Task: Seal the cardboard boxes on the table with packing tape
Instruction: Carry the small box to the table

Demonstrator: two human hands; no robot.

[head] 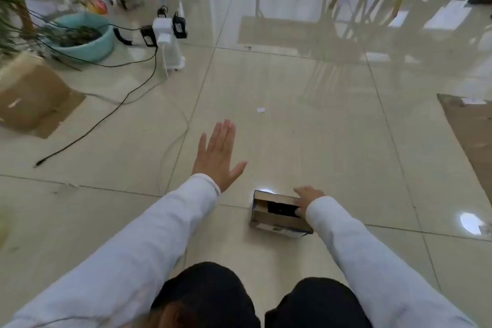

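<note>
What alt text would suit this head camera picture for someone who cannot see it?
A person's right hand grips a small open cardboard box on a glossy tiled floor, while the left hand hovers flat with straight fingers. Cables and a teal basin lie further left.

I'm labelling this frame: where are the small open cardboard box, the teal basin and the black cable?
small open cardboard box [269, 227], head view, near side wall.
teal basin [87, 48], head view, front outer wall.
black cable [106, 117], head view, middle of its run across the floor.
</note>
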